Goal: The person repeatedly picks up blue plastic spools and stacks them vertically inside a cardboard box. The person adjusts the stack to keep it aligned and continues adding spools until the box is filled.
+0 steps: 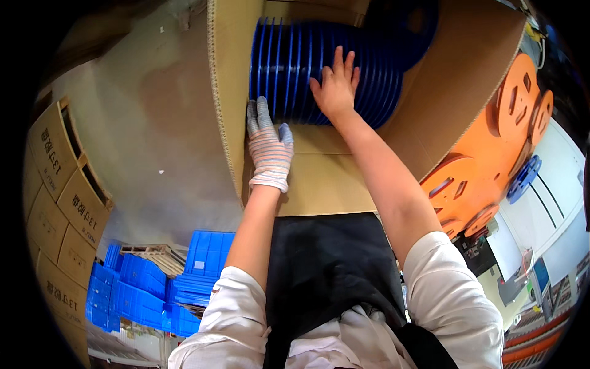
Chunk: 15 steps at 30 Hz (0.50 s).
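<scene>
In front of me stands an open cardboard box [319, 187] with a row of dark blue plastic discs [289, 67] on edge inside, like reel flanges. More blue discs [405, 31] lean at the far right of the row. My left hand [269, 144], in a striped knit glove, reaches in at the box's left side. Its fingers are stretched out at the near edge of the leftmost discs. My bare right hand [337, 89] lies over the middle of the row, fingers spread across the disc rims. Neither hand is closed around anything.
Orange discs with slots [452, 184] stand to the right of the box, beside a small blue reel [524, 178]. Stacked cartons [67, 215] rise at the far left. Blue plastic crates [141, 286] and a wooden pallet [157, 255] are at the lower left.
</scene>
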Each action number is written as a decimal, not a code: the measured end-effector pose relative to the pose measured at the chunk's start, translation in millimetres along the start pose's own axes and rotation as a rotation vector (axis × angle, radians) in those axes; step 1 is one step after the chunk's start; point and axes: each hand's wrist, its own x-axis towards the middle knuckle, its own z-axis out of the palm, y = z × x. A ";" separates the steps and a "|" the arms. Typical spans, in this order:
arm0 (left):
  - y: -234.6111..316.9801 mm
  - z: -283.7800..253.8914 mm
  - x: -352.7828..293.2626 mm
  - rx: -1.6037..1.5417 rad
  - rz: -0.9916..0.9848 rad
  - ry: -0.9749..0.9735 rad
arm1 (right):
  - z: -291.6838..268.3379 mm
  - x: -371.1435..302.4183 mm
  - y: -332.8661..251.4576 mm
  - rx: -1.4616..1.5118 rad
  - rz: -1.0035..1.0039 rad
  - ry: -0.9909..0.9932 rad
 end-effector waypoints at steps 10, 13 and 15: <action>12.2 32.3 31.8 0.233 0.526 0.015 | -90.3 44.5 89.7 0.273 0.114 0.685; 18.6 47.8 41.6 0.321 0.540 -0.036 | -94.3 65.6 96.4 0.230 0.216 0.489; 21.9 54.8 45.7 0.392 0.512 -0.075 | -92.7 71.6 98.6 0.109 0.194 0.575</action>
